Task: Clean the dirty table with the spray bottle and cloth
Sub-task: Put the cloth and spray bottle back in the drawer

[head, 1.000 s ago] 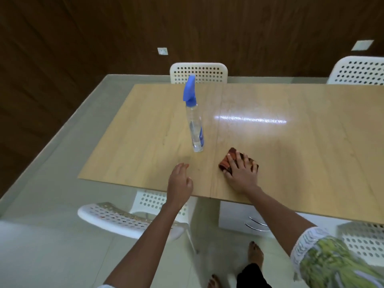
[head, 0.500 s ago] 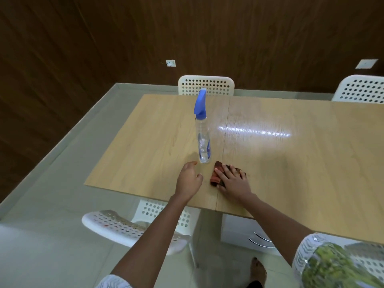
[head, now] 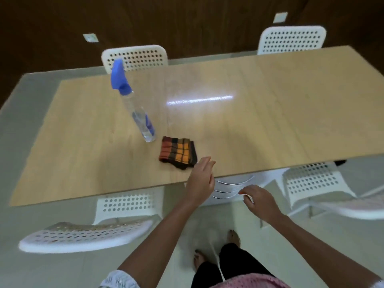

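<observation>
Two hands, both empty: left hand (head: 201,178) loosely open over table (head: 270,121) near edge, just beside cloth (head: 178,152); right hand (head: 258,202) relaxed, off the edge, well apart from cloth. Spray bottle (head: 136,109) upright just beyond cloth — left hand nearer to both.

Head-height view, down onto table (head: 259,132).

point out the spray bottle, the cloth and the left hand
spray bottle (head: 143,119), head view, on its clear body
checked cloth (head: 178,152), head view, on the middle of its folded top
left hand (head: 201,179), head view, on the back of the hand
</observation>
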